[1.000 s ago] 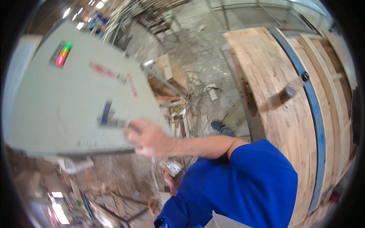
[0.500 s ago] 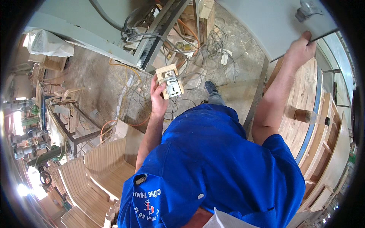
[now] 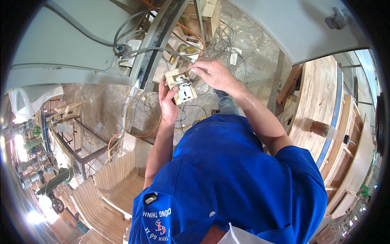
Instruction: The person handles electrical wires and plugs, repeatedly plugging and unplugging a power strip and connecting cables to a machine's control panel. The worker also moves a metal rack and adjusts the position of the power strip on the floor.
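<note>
My left hand (image 3: 168, 105) is closed around the near left side of an electrical socket box (image 3: 186, 94), a pale wooden block with a white outlet face. Its thumb presses on the front edge. Over the box's far right corner is my right hand (image 3: 217, 74), its fingers curled and pinched together. What those fingers hold, if anything, is hidden. Dark bits of cord or metal show on the upper part of the outlet face. A grey cable (image 3: 162, 49) runs from the machine cabinet (image 3: 65, 75) toward the box.
A grey metal door (image 3: 284, 24) with a latch (image 3: 337, 18) stands open at the far right. Tangled cables (image 3: 227, 36) lie on the floor ahead. To my right a bottle (image 3: 321, 129) rests on wooden boards (image 3: 310, 110). Curved wooden slats (image 3: 118, 175) are stacked at left.
My right hand has left the edge of the metal door and come left to the socket box. My left hand keeps its hold on the box. The view has shifted slightly.
</note>
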### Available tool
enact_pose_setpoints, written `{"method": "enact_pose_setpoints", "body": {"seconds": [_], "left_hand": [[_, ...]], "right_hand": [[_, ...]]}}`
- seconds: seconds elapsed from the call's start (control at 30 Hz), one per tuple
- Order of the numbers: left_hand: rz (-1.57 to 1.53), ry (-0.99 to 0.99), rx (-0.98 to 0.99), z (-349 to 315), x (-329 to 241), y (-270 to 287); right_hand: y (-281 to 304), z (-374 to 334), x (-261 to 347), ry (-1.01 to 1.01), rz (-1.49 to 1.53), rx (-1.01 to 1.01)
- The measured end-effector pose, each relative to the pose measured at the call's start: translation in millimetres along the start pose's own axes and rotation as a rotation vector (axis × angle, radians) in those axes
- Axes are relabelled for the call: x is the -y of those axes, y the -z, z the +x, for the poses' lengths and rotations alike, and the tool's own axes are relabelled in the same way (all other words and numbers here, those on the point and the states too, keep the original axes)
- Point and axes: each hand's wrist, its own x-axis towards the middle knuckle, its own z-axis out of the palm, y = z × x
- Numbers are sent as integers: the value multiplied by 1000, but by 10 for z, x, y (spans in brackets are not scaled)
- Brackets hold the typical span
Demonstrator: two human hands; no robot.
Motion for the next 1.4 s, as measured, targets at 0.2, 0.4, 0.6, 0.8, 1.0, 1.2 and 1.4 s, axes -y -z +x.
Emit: {"method": "enact_pose_setpoints", "body": {"seconds": [0.2, 0.4, 0.6, 0.8, 1.0, 1.2, 1.4], "left_hand": [[104, 5, 19, 160, 92, -179], [142, 8, 23, 317, 159, -283], [97, -7, 1, 372, 203, -309], [157, -33, 13, 174, 134, -272], [63, 73, 1, 167, 229, -225], [-52, 248, 119, 396, 286, -44], [63, 412, 89, 679, 287, -113]], "right_hand": [[-45, 177, -303, -85, -140, 179], [81, 200, -330, -83, -179, 153], [27, 135, -358, -39, -135, 83], [-14, 113, -426, -91, -1, 86], [-22, 76, -370, -94, 61, 144], [5, 211, -276, 0, -81, 19], [-56, 140, -453, -18, -165, -227]]}}
